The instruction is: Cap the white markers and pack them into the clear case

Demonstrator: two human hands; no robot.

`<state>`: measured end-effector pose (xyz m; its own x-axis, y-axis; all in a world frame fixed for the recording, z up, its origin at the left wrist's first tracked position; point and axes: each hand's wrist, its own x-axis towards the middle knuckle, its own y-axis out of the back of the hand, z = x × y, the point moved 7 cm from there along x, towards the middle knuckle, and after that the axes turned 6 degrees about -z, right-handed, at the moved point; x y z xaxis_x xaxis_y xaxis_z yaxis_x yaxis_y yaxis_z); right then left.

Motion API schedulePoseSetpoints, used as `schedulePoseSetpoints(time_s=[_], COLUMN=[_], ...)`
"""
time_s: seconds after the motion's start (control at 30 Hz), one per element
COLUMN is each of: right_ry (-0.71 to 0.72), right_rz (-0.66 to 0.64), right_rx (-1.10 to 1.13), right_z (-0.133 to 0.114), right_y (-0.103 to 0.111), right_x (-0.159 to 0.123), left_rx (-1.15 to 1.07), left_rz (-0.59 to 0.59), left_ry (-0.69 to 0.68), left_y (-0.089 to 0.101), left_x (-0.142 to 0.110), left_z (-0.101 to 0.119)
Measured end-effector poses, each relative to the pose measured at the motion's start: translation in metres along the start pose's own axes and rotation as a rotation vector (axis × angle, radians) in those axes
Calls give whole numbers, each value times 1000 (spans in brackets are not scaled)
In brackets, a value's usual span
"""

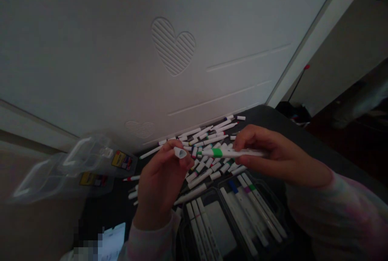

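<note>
1. A white panel (121, 50) stands behind the dark table (281, 131).
2. The open case (218, 222) holds upright-banked markers (239, 216).
3. The right hand (238, 150) grips a green-banded marker (217, 153) above loose markers (209, 168).
4. The left hand (182, 156) pinches a white cap (180, 153) near its tip.

From here I read the marker (226, 153) as smooth white plastic with a slight sheen. The marker case (216, 188) looks like dark, hard plastic; the lidded boxes (68, 168) show clear, glossy plastic. I see a matt white door panel (106, 58) with ribbed hearts (173, 46), and soft cloth sleeves (336, 216).
</note>
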<state>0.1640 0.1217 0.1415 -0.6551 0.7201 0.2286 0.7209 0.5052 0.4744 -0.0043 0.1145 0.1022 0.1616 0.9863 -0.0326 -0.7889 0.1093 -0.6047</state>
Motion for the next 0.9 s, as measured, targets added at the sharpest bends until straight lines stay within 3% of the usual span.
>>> schedulePoseSetpoints(time_s=[0.9], right_ry=[47], right_rz=[-1], right_rx=[-157], right_z=[-8], right_y=[0], right_x=[-1], left_rx=[110], left_rz=[103], left_ry=[-153], left_y=[-1], left_x=[-9], left_z=[14])
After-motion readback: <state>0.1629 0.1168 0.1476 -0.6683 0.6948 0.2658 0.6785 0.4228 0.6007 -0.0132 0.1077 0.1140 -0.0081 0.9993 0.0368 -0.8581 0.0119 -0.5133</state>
